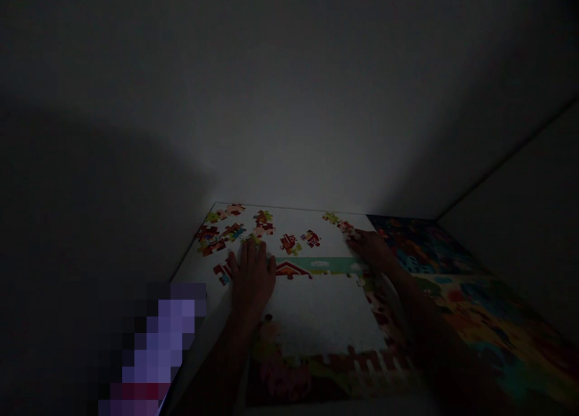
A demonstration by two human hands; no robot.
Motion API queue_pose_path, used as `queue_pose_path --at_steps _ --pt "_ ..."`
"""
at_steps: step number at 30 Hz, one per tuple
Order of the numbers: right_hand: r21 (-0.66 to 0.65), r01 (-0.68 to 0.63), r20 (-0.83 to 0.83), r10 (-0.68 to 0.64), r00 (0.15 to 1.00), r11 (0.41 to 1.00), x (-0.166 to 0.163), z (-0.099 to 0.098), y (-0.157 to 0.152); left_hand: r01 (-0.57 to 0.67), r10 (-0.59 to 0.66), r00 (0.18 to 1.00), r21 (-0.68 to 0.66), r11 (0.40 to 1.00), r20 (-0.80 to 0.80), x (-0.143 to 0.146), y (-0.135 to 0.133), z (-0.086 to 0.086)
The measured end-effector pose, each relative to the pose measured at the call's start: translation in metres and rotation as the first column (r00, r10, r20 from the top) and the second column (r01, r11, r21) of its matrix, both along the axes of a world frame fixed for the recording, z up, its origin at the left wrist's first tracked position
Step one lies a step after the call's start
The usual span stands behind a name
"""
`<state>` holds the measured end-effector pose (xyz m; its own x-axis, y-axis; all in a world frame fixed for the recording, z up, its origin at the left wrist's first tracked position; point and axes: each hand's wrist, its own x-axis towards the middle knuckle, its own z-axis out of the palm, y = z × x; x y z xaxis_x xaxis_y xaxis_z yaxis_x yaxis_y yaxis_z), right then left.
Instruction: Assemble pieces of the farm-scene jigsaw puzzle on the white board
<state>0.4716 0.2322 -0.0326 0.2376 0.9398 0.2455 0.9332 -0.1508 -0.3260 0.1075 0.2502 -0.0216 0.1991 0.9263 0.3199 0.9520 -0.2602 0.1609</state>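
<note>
On a white tabletop (217, 304) lies a partly assembled jigsaw puzzle frame (332, 368), its joined border showing a red roof, sky, a white fence and a pink animal. My left hand (252, 274) rests at the frame's upper left corner, fingers spread and stretched towards a yellow-green puzzle piece. Beyond the upper right corner, the curled fingertips of my right hand (370, 247) close on a pale puzzle piece (350, 234). Loose puzzle pieces (210, 238) lie in a cluster past my left hand. Two red barn pieces (311, 238) sit between the hands.
Colourful printed pictures, one dark blue (420, 241) and one yellow-green (493, 325), lie along the right side. A white wall (289, 132) rises behind the table's far edge. A blurred-out patch (158, 343) covers something at lower left. The light is dim.
</note>
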Motion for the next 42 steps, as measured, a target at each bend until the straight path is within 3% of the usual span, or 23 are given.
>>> queue_pose_path --at_steps 7,10,18,23,26,32,42 --pt "0.029 0.044 -0.353 -0.031 0.935 0.999 0.015 0.005 -0.008 -0.001 -0.001 1.0 -0.08 0.997 -0.018 0.0 0.005 0.003" --pt "0.044 0.095 -0.377 -0.071 0.923 0.995 0.018 0.004 -0.01 0.005 -0.007 1.0 -0.114 0.993 -0.016 -0.001 0.007 0.005" --pt "0.018 -0.054 -0.267 0.057 0.962 0.998 0.007 0.009 -0.014 0.017 -0.02 1.0 -0.161 0.987 -0.016 -0.002 0.011 0.005" --pt "0.034 -0.078 -0.33 0.085 0.94 0.996 0.009 0.008 -0.012 0.034 -0.038 0.999 -0.149 0.988 -0.022 -0.001 0.01 0.007" --pt "0.092 -0.028 -0.457 0.067 0.887 0.995 0.012 0.002 -0.01 0.037 -0.041 0.999 -0.14 0.989 -0.028 0.0 0.01 0.008" --pt "0.213 -0.06 -0.736 0.2 0.646 0.975 0.009 -0.003 -0.012 0.032 -0.033 0.999 -0.156 0.987 -0.003 0.0 0.01 0.009" --pt "0.265 0.03 -0.825 0.211 0.524 0.964 -0.008 0.01 -0.009 0.065 -0.067 0.998 -0.16 0.985 -0.008 -0.001 0.011 0.011"
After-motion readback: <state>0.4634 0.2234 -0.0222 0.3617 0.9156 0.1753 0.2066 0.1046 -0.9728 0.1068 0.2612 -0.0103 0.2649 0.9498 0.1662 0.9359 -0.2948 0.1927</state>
